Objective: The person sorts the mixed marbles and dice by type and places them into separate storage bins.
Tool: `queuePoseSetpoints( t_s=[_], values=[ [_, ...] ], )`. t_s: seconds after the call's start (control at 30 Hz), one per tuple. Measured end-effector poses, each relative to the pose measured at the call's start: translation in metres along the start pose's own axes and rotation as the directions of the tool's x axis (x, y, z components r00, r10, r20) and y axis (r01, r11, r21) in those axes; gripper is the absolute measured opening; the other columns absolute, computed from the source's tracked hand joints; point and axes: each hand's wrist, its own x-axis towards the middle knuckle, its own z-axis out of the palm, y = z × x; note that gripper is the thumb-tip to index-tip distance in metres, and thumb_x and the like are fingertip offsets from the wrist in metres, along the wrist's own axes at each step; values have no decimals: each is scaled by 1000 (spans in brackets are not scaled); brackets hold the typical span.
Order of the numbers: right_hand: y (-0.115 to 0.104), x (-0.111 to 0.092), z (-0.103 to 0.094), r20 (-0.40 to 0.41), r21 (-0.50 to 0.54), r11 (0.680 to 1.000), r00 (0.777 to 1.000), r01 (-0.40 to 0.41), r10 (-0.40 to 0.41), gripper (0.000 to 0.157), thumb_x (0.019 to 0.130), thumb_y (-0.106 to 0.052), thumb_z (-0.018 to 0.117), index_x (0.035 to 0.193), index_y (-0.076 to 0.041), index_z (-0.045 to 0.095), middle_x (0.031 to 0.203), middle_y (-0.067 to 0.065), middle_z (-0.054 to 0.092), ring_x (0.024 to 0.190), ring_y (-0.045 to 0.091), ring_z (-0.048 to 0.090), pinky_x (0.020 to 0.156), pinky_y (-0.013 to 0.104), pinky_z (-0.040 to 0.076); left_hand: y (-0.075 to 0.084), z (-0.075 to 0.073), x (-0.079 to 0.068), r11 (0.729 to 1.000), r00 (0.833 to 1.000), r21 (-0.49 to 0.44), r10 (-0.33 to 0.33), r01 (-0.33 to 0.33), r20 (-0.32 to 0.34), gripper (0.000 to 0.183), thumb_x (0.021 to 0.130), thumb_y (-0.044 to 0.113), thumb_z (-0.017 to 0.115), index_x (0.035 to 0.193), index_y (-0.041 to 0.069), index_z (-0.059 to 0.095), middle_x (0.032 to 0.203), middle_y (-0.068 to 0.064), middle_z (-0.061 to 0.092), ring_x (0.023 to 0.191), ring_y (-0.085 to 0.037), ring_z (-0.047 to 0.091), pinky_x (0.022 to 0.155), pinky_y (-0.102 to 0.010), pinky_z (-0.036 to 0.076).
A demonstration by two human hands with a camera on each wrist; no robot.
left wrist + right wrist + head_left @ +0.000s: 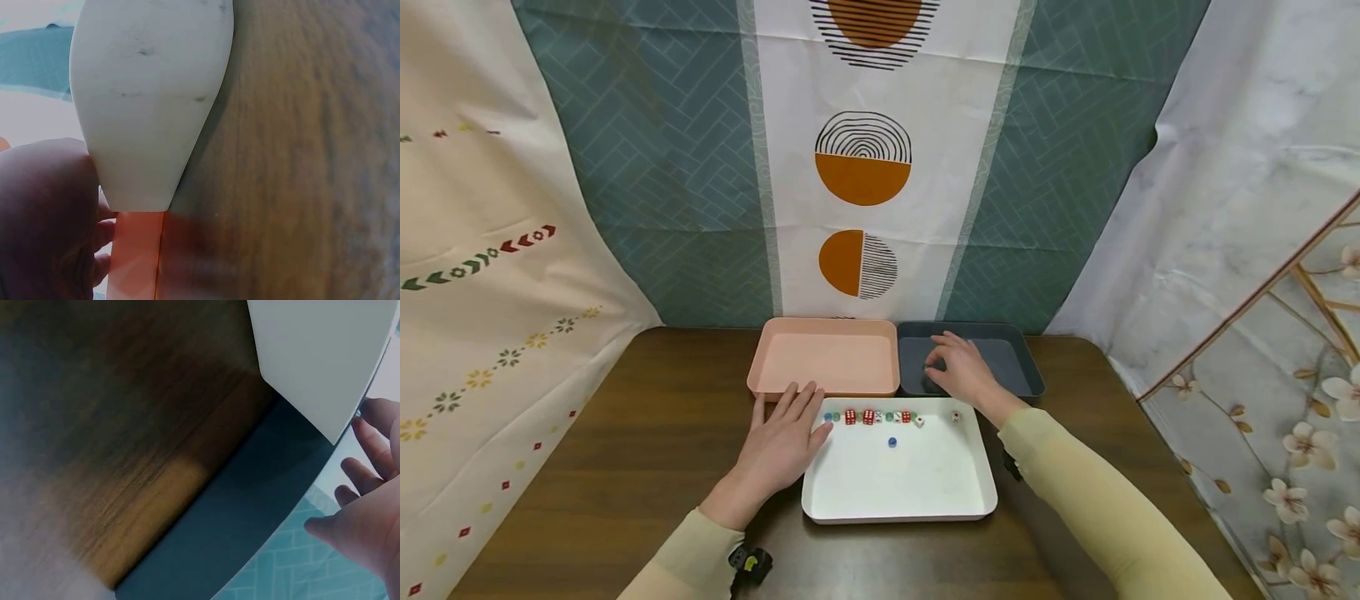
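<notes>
My right hand [966,372] is over the dark blue tray [1003,354], its thumb and forefinger pinching a small die that the fingertips mostly hide. In the right wrist view a tiny pale bit [358,414] shows between those tips. My left hand [778,450] lies with straight fingers along the left rim of the white tray [898,492], fingertips at the front edge of the pink tray [827,358]. Along the white tray's far side runs a row of red, white, green and blue dice, among them a larger red die [850,417]. A blue die [892,442] sits apart, nearer the middle.
One white die [957,417] lies right of the row, close to my right wrist. Pink and dark trays stand side by side behind the white one on the brown wooden table [647,433]. A patterned cloth [865,167] hangs behind the table.
</notes>
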Motion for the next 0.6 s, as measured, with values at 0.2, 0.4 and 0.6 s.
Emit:
queuePoseSetpoints(
  t_s=[0.2,0.4,0.6],
  values=[
    [3,13,7,24,-49,999,1000,-9,10,16,106,-19,77,117,-8,82,168,19,49,164,39,31,132,63,18,-1,2,2,1000,1000,7,-1,1,31,72,116,52,49,173,11,37,180,-10,31,168,-37,19,128,-75,3],
    [2,24,13,69,-83,996,997,-18,24,17,107,-19,76,118,-8,82,167,20,50,164,40,31,132,60,22,-1,2,1,1000,1000,3,-5,4,21,71,116,50,52,173,10,38,179,-11,32,167,-38,21,128,-76,5],
    [-3,33,17,112,-115,993,993,-16,29,16,107,-20,76,118,-9,82,168,18,49,164,38,30,132,57,23,-1,4,1,1000,1000,6,-5,5,10,71,116,51,52,172,10,39,179,-10,33,167,-38,23,128,-76,6]
  ],
)
